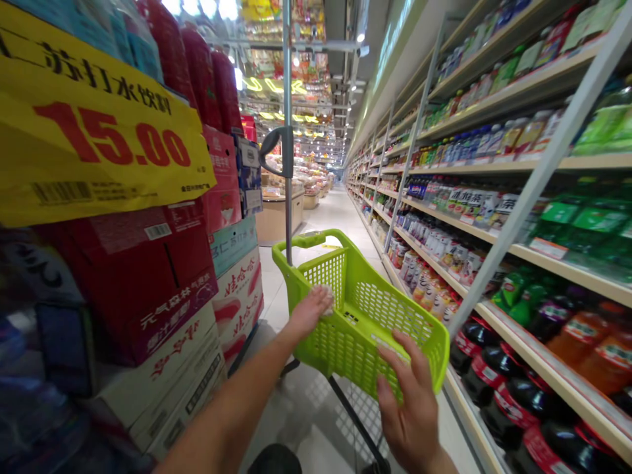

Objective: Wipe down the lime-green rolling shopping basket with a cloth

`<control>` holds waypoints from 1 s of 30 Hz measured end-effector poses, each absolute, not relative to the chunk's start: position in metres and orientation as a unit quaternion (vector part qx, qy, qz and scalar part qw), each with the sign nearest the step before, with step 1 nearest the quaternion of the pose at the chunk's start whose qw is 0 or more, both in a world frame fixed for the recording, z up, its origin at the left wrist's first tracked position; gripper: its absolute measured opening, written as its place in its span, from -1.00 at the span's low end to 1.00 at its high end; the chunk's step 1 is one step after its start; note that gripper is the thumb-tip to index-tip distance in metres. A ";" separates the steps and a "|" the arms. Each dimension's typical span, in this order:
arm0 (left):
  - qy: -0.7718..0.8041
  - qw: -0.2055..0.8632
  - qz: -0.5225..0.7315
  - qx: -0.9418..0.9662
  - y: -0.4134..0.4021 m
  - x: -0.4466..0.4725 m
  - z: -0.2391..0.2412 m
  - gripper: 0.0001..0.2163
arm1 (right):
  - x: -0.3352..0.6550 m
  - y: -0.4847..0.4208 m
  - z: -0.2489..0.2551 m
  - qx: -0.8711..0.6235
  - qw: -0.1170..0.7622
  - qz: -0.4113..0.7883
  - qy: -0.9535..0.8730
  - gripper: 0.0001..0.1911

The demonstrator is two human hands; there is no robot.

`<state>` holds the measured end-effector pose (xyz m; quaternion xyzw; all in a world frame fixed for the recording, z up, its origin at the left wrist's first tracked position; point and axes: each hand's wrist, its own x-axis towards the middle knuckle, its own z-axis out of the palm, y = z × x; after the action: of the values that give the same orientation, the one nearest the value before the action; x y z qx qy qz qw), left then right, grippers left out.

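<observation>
A lime-green plastic cart basket [355, 336] with slotted walls stands in front of me on a dark-legged frame. My left hand [310, 311] reaches to its near left rim. A small crumpled white tissue [328, 304] is under the fingers of that hand, against the rim. My right hand [411, 398] is raised beside the basket's near wall, fingers apart and nothing in them; I cannot tell whether it touches the wall. Inside the basket a dark printed label shows on the floor.
Stacked drink cartons [187, 329] and a yellow price sign [103, 131] crowd the left. On the right, long shelves [494, 237] hold bottles. A grey pole [288, 85] rises from the cart's far left corner. A tiled aisle [338, 210] runs ahead past display counters.
</observation>
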<state>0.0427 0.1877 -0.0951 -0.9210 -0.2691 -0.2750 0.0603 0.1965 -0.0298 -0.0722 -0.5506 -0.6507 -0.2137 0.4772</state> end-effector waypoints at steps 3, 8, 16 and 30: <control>-0.278 0.064 -0.280 -0.916 0.193 0.039 -0.094 -0.65 | 0.222 0.011 -0.106 -0.651 0.382 -0.222 -0.618 -0.66; -0.162 0.074 -0.221 -0.959 0.157 0.082 -0.119 -0.70 | 0.257 0.030 -0.172 -0.704 0.280 -0.209 -0.618 -0.71; -0.398 0.104 -0.241 -0.879 0.226 0.005 -0.055 -0.56 | 0.299 0.021 -0.171 -0.710 0.295 -0.191 -0.611 -0.70; -0.368 0.142 -0.224 -0.891 0.200 0.021 -0.054 -0.60 | 0.329 0.007 -0.162 -0.705 0.300 -0.132 -0.629 -0.68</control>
<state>0.0211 0.1997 -0.0536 -0.8912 -0.3681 -0.2239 0.1415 0.3287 0.0074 -0.1625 -0.7048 -0.6294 -0.1317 0.2996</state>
